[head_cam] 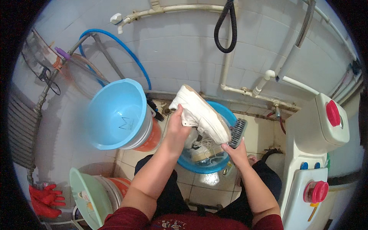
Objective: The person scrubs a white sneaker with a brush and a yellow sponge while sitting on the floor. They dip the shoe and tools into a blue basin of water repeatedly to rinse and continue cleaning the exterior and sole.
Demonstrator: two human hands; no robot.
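A white shoe (201, 115) with a tan sole edge is held tilted over a blue basin (184, 165). My left hand (176, 123) grips it near the ankle opening, thumb on the side. In my right hand (238, 152) is a grey scrubbing brush (238, 132), its bristles turned towards the sole by the lower end of the shoe. Whether the bristles touch the sole I cannot tell. Another white shoe (205, 151) with loose laces lies in the water of the basin, partly hidden by the held shoe and my hands.
A light blue basin (115, 106) rests on an orange-and-white bucket (149, 138) at left. Below it, a green basin (95, 198) tops another bucket. Red rubber gloves (46, 199) hang lower left. At right stand a white jug (319, 126) and a red-lidded jar (314, 192). Pipes (178, 8) line the tiled wall.
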